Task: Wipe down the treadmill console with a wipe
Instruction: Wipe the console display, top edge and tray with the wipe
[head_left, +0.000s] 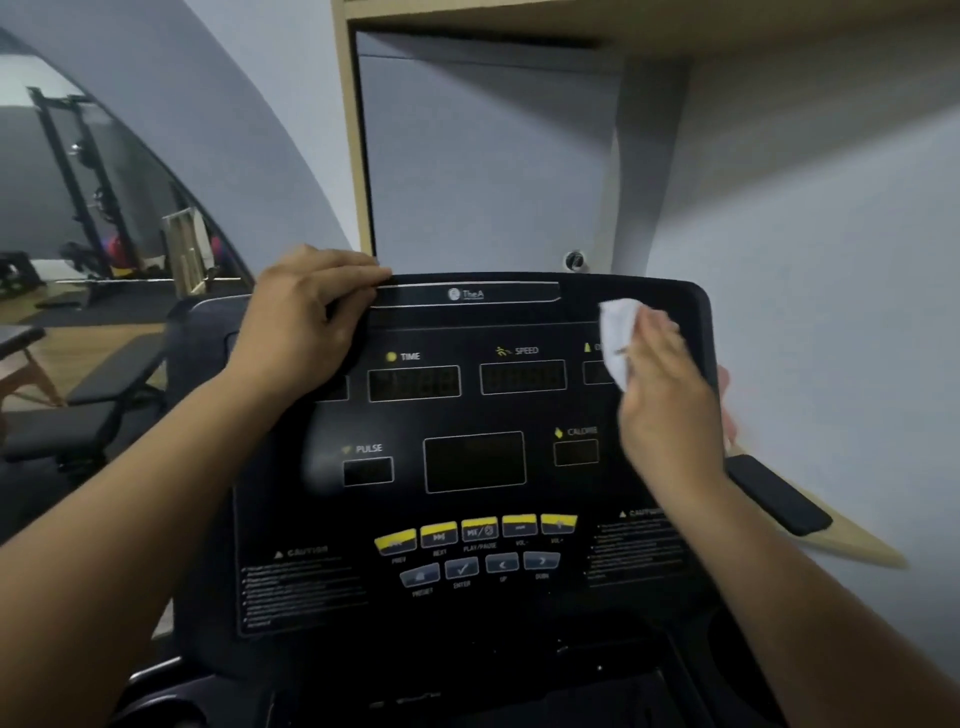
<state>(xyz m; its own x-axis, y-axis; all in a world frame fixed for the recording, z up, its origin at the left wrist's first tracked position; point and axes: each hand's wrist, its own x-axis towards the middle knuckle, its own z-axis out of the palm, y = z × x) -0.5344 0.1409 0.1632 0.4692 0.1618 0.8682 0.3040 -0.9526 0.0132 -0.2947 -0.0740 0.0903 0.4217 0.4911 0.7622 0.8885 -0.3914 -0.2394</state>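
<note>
The black treadmill console (467, 467) fills the middle of the view, with dark displays and a row of yellow buttons (478, 532) lower down. My left hand (306, 306) grips the console's top left edge, fingers curled over the rim. My right hand (670, 395) presses a crumpled white wipe (618, 332) flat against the upper right of the panel, fingers straight and blurred. The wipe covers part of the right-hand display.
A black phone (779, 493) lies on a wooden ledge (841, 545) to the right of the console. A grey wall and a wooden frame (353, 156) stand behind it. A mirror at left (78, 208) shows gym racks and benches.
</note>
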